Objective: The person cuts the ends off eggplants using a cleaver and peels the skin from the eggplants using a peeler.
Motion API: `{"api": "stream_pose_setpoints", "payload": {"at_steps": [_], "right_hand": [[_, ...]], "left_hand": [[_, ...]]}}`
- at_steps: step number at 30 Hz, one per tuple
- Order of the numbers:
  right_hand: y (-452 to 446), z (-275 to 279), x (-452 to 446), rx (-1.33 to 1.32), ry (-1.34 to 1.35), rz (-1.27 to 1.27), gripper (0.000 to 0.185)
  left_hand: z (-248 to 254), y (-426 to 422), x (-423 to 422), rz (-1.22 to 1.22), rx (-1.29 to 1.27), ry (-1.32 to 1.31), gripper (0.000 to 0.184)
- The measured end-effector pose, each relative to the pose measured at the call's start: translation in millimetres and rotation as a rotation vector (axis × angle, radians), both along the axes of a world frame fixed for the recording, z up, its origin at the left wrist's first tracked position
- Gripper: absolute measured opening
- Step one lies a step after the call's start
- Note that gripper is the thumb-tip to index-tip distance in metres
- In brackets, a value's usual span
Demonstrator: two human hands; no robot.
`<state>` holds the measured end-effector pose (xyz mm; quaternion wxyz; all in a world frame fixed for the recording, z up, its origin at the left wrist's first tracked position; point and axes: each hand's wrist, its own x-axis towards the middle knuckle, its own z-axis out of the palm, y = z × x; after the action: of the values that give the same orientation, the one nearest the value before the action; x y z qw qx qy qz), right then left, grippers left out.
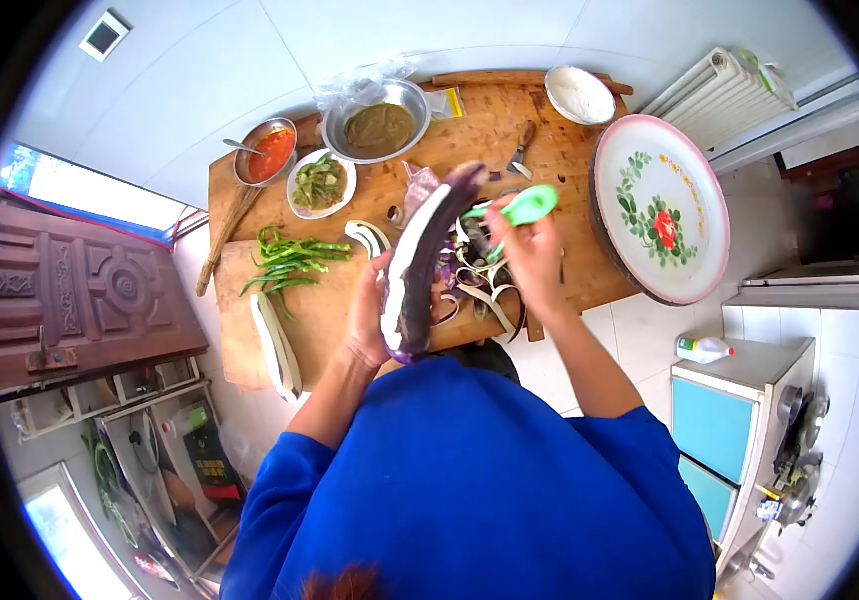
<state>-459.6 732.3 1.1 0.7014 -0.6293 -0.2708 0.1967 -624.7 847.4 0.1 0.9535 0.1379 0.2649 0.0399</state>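
My left hand (pixel 367 312) grips a long eggplant (pixel 414 265) near its lower end and holds it up over the table edge. One broad strip of its purple skin is gone, showing white flesh. In my right hand (pixel 531 250) is a green peeler (pixel 529 206), just right of the eggplant and apart from it. Dark and white peelings (pixel 489 300) lie on the table beneath. A striped, peeled eggplant (pixel 275 345) rests on the cutting board at left, and another striped piece (pixel 367 236) lies behind my left hand.
Green peppers (pixel 294 262) lie on the cutting board (pixel 239 340). Behind stand a bowl of red sauce (pixel 271 155), a plate of greens (pixel 319 186), a steel basin (pixel 419 105) and a bowl of white powder (pixel 581 95). A knife (pixel 521 155) lies near a large floral tray (pixel 684 265).
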Motion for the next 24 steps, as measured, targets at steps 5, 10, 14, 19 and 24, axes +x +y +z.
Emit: {"api": "stream_pose_setpoints", "payload": {"at_steps": [5,10,14,19,24], "right_hand": [[-3,28,-48,0.143,0.164,0.145,0.014],[5,34,-58,-0.134,0.136,0.640,0.015],[5,33,-51,-0.206,0.077,0.679,0.015],[11,17,-45,-0.093,-0.163,0.412,0.016],[24,-12,-21,0.098,-0.123,0.119,0.013]], "left_hand": [[10,3,10,0.062,0.087,0.112,0.044],[6,-3,9,-0.081,0.148,0.066,0.052],[7,-13,2,-0.107,0.195,0.164,0.051],[13,-14,-1,-0.077,0.146,0.265,0.053],[7,-17,1,-0.023,0.216,0.258,0.055]]}}
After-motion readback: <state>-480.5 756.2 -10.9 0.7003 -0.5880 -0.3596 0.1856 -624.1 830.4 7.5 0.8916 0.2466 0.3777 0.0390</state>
